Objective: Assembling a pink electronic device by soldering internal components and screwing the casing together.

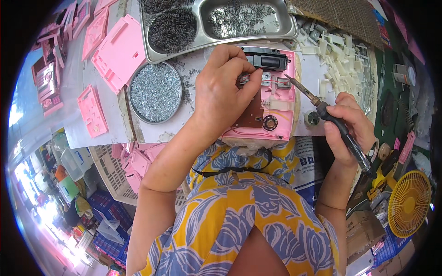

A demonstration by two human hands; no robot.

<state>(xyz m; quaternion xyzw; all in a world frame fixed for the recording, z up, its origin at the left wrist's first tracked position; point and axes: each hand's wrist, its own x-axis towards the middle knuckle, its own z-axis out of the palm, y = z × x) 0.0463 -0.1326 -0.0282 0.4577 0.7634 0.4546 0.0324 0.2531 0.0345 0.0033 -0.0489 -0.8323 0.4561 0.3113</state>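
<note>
A pink plastic housing [287,117] lies on the bench, holding a brown circuit board [248,115], a black battery-like block [271,61], a small round speaker [270,122] and thin red wires. Above its left side is my left hand [225,85], thumb and fingers pinched together. What they grip is hidden, though a red wire runs close to the fingertips. My right hand [350,126] is wrapped round the dark handle of a soldering iron [343,131]. The iron's tip points up and left, near a small metal-framed part [283,83] at the housing's right side.
A metal tray [200,23] of dark springs stands at the back, beside a round dish [155,92] of small screws. Pink panels [120,53] lie to the left, white plastic parts [343,60] to the right. A small round pot [312,118] sits near the iron.
</note>
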